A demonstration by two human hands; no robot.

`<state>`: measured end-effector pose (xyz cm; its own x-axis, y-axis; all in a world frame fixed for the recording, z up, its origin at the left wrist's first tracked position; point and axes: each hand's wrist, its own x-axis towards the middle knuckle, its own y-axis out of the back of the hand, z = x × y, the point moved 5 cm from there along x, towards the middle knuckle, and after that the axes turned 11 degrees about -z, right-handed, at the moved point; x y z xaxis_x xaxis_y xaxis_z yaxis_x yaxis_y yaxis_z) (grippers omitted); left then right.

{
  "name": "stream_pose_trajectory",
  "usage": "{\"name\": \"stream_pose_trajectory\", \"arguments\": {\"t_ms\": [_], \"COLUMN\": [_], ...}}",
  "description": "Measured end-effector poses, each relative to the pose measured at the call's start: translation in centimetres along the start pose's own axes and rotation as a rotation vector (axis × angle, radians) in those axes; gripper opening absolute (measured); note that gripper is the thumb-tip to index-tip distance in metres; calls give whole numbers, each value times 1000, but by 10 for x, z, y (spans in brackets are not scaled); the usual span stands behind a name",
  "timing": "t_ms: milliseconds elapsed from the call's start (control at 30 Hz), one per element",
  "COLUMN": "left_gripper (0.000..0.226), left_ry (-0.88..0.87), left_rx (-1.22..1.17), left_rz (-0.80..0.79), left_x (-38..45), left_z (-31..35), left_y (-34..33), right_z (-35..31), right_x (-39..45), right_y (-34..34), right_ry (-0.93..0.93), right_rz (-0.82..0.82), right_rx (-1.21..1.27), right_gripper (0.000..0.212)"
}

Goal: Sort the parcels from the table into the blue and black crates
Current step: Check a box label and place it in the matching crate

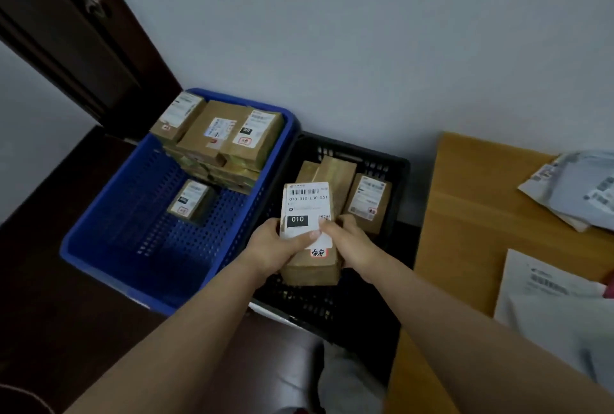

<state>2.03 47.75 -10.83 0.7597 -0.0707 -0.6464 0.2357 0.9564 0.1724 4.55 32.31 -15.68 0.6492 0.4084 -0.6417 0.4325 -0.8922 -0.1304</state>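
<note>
A brown cardboard parcel (307, 207) with a white label marked 010 is held over the black crate (398, 164). My left hand (277, 246) grips its left side with the thumb across the label. My right hand (345, 241) grips its right side. Two more brown parcels (367, 202) stand inside the black crate behind it. The blue crate (109, 247) to the left holds a stack of several brown parcels (219, 134) at its far end and one single parcel (191, 199) on its floor.
A wooden table (465, 214) stands to the right with grey and white mailer bags (578, 187) on it, one large white bag (548, 307) nearer me. A dark door (66, 31) stands at the upper left. A plain wall is behind the crates.
</note>
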Motion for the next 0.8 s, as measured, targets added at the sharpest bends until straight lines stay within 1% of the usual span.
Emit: {"name": "stream_pose_trajectory", "arguments": {"t_ms": [67,167,267,333,433,533,633,700,800], "left_gripper": [55,46,51,57,64,61,65,70,75], "left_ry": [1,12,53,77,63,22,-26,-61,-90], "left_rx": [2,9,2,26,112,185,339,445,540], "left_rz": [20,23,2,6,4,10,73,113,136], "left_x": [20,46,78,99,130,162,193,212,239], "left_z": [-2,-7,-13,-15,-13,-6,7,17,24], "left_y": [9,17,20,23,30,41,58,67,71], "right_z": [-5,0,8,9,8,-1,-17,-25,-27], "right_x": [18,42,65,79,100,125,152,170,196], "right_y": [4,6,7,11,19,26,31,32,35], "right_ry": [-3,-27,-62,-57,-47,-32,10,29,25], "right_rz": [-1,-1,-2,25,99,171,246,266,269], "right_rx": [-5,6,59,67,54,54,-48,-90,-88], "right_gripper": [59,53,50,47,43,39,42,42,35]}}
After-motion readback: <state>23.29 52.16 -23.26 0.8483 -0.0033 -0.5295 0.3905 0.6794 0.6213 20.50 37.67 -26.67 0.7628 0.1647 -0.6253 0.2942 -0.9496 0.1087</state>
